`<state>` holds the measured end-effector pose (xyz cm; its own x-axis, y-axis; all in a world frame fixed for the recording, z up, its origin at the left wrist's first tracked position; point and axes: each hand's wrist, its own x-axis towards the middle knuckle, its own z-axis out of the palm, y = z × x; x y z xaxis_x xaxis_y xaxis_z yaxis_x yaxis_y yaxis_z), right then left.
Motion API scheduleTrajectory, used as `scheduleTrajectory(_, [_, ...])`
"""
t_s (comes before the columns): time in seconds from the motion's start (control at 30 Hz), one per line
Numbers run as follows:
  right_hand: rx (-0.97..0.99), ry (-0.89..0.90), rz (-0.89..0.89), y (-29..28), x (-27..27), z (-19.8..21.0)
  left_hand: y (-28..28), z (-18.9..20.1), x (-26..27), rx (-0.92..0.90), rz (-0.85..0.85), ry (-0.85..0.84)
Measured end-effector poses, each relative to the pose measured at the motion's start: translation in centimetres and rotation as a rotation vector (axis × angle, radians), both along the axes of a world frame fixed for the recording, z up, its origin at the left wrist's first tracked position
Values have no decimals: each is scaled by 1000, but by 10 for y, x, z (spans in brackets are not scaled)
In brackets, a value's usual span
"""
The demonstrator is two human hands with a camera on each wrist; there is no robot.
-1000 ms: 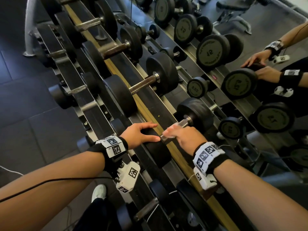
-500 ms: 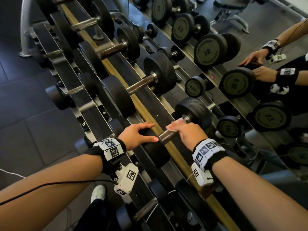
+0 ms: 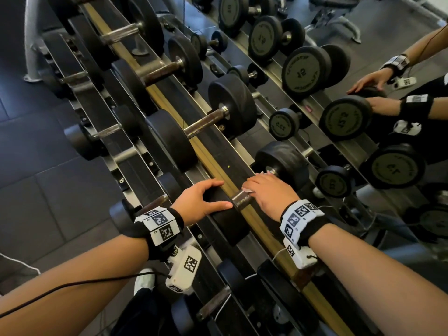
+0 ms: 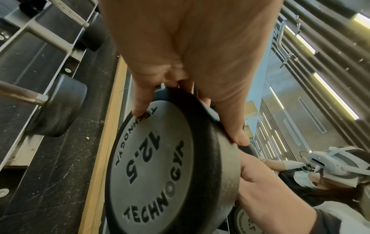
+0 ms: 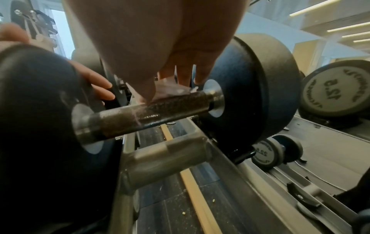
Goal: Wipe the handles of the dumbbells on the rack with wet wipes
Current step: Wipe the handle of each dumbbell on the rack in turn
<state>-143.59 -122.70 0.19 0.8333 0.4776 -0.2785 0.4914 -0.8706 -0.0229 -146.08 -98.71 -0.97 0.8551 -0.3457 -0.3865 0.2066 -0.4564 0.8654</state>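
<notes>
The dumbbell lies across the top tier of the rack (image 3: 219, 163), its knurled handle (image 3: 242, 202) (image 5: 152, 114) partly bare at the near end. My right hand (image 3: 261, 187) (image 5: 170, 88) is wrapped over the far part of the handle. It presses a white wet wipe (image 3: 249, 189) (image 5: 170, 92) onto the metal, close to the far weight head (image 3: 284, 163) (image 5: 250, 88). My left hand (image 3: 213, 194) (image 4: 186, 114) grips the near weight head (image 3: 230, 221) (image 4: 160, 166), marked 12.5, with thumb and fingers spread over its rim.
More dumbbells (image 3: 201, 124) line the top tier ahead, and smaller ones (image 3: 106, 132) sit on the lower tier to the left. A mirror (image 3: 315, 69) behind the rack repeats the weights and my hands. Dark floor tiles (image 3: 36, 154) lie at the left.
My right hand with the wipe has slid along the handle towards the far weight head, baring the near end. The left hand has kept its hold on the near head.
</notes>
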Motion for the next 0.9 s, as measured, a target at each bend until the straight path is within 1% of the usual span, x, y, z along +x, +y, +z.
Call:
scheduleTrajectory(0.07, [12, 4, 15, 5, -2, 1, 0, -2, 0, -23, 10, 10])
scheduleTrajectory(0.17, [35, 22, 161, 10, -9, -1, 0, -5, 0, -43, 25, 3])
scheduleTrajectory(0.2, [43, 35, 171, 9, -9, -1, 0, -6, 0, -51, 29, 0])
scheduleTrajectory(0.33, [49, 91, 38, -5, 6, 0, 2, -10, 0, -75, 28, 4])
scheduleTrajectory(0.43, [-34, 116, -1, -9, 17, -4, 3, -11, 1, -82, 32, -6])
scheduleTrajectory(0.6, [-99, 162, -83, -7, 19, -12, 3, -14, 0, -100, 37, -1])
scheduleTrajectory(0.7, [-131, 159, -84, -7, 18, -9, 3, -17, 0, -106, 37, 3])
scheduleTrajectory(0.83, [-159, 140, -7, -9, 20, -4, 3, -20, 1, -119, 48, 6])
scheduleTrajectory(0.9, [-139, 103, 15, -7, 20, -2, 3, -21, 1, -123, 51, 7])
